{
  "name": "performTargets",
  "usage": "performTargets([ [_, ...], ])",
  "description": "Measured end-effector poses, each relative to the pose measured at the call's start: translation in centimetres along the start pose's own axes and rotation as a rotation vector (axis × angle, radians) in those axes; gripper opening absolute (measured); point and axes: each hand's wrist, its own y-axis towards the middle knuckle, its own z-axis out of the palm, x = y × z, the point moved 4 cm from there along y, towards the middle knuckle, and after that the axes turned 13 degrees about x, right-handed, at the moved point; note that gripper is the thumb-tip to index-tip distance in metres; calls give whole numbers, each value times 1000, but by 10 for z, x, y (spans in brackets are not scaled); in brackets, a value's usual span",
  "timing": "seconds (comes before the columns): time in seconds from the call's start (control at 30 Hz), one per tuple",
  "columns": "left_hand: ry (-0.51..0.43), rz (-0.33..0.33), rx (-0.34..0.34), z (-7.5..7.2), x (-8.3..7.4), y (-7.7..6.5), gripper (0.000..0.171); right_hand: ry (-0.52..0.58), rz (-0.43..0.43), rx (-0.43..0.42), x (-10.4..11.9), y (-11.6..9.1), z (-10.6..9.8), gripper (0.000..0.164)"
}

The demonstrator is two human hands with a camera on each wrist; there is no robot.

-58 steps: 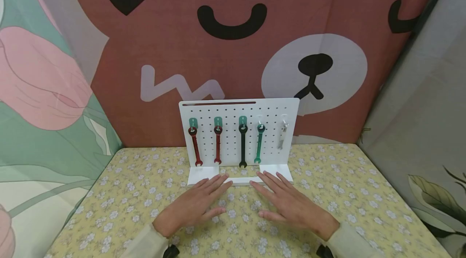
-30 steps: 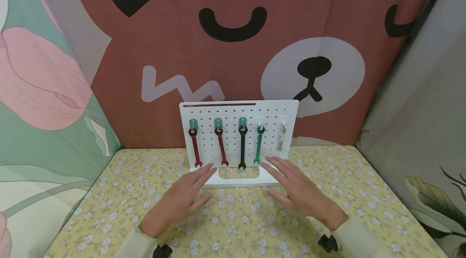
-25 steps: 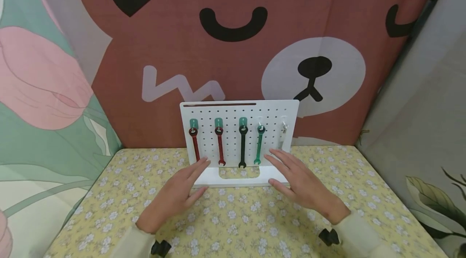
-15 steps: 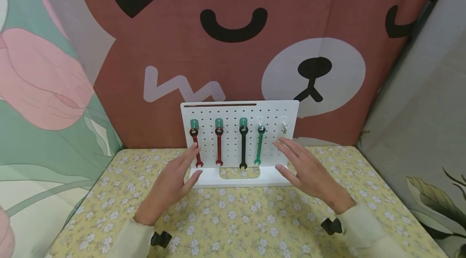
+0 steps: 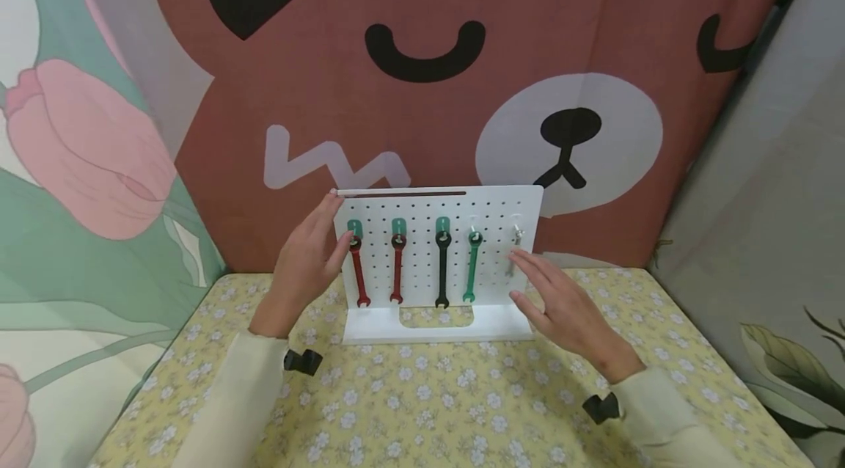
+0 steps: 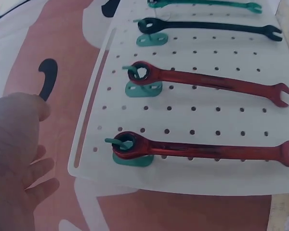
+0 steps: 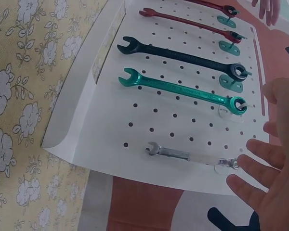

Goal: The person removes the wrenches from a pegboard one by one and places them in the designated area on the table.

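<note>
A white pegboard (image 5: 420, 277) stands upright with a row of combination wrenches hung by their ring ends: a red wrench (image 5: 359, 277), a second red wrench (image 5: 397, 273), a black wrench (image 5: 443, 273), a green wrench (image 5: 472, 270) and a small silver wrench (image 7: 173, 153). My left hand (image 5: 300, 266) holds nothing, its fingertips right at the board's upper left corner in the head view. In the left wrist view the left hand (image 6: 12, 154) is beyond the board's top edge. Beside the silver wrench, my right hand (image 5: 564, 310) has spread fingers and an empty palm.
Green hooks (image 6: 143, 89) carry both red wrenches and the black one; clear hooks (image 7: 229, 113) carry the others. A yellow floral cloth (image 5: 422, 395) covers the table. Behind the board hangs a curtain (image 5: 422, 130) printed with a bear face.
Both hands have gone from lying low before the board's base, up and outward. My left hand has risen to the top left corner, my right to the silver wrench's side. The wrenches still hang.
</note>
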Motion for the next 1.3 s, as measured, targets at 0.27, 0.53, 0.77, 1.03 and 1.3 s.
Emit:
performTargets([
  [0.27, -11, -51, 13, -3, 11, 15, 62, 58, 117, 0, -8, -5, 6, 68],
  [0.53, -37, -129, 90, 0, 20, 25, 58, 88, 193, 34, -15, -7, 17, 69],
  [0.77, -64, -188, 151, 6, 26, 31, 65, 120, 203, -2, -21, 0, 22, 67],
  [1.03, -141, -200, 106, 15, 32, 34, 51, 279, 268, -21, -29, 12, 34, 71],
  [1.3, -228, -227, -19, 18, 38, 36, 38, 430, 328, -71, -34, 20, 43, 66],
])
